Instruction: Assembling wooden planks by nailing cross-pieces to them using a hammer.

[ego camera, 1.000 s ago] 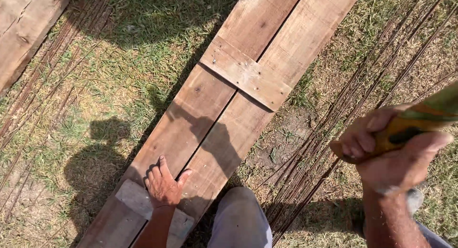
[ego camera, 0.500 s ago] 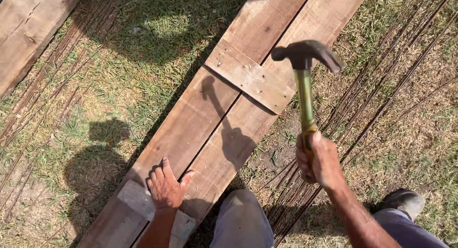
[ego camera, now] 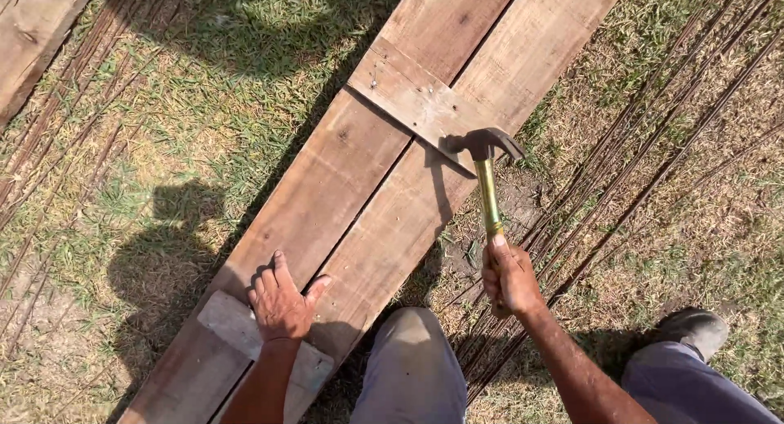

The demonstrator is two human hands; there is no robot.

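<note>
My right hand (ego camera: 510,275) grips the yellow handle of a claw hammer (ego camera: 485,161). The dark hammer head rests at the lower right end of a short wooden cross piece (ego camera: 412,104) that lies across two long planks (ego camera: 343,187). My left hand (ego camera: 282,301) lies flat, fingers spread, on the planks close to me, just above a second cross piece (ego camera: 224,322). The planks run diagonally from lower left to upper right over the grass.
Several thin rusty steel rods (ego camera: 645,163) lie in the grass to the right of the planks. More rods (ego camera: 65,122) lie at the left beside another plank (ego camera: 37,24). My knee (ego camera: 412,359) and shoe (ego camera: 690,330) are at the bottom.
The hammer has swung down from raised beside my right shoulder to the end of the cross piece. My left hand has stayed flat on the planks.
</note>
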